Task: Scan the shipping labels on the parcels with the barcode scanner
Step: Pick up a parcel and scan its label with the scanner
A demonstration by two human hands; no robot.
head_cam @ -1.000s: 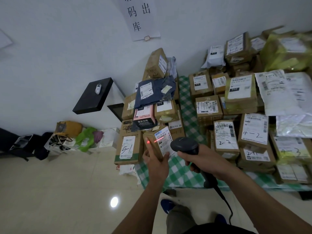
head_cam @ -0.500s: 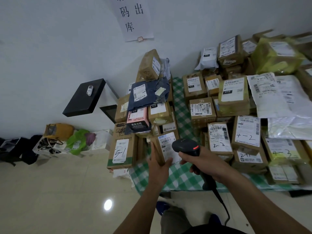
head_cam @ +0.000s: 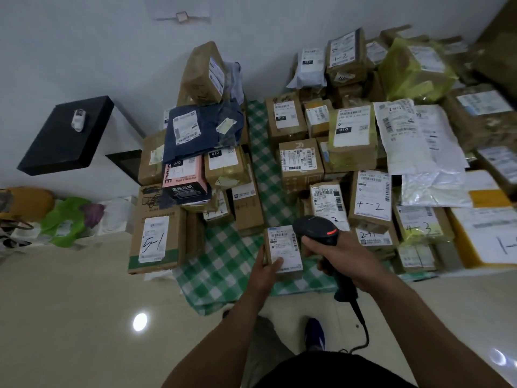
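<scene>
a small labelled parcel (head_cam: 284,252) is gripped by the left hand (head_cam: 265,271) above the green checked cloth (head_cam: 223,264), label upward. the black barcode scanner (head_cam: 316,229) is gripped by the right hand (head_cam: 335,257), just beside the parcel.

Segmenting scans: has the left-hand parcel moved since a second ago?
Yes: the parcel moved right, away from the 5-1 box; checked cloth now shows between them.

A: The small cardboard parcel (head_cam: 283,252)?
B: Held in the left hand (head_cam: 265,271), white shipping label (head_cam: 281,242) facing up. The black barcode scanner (head_cam: 316,229), gripped in the right hand (head_cam: 338,259), sits just beside it.
</scene>
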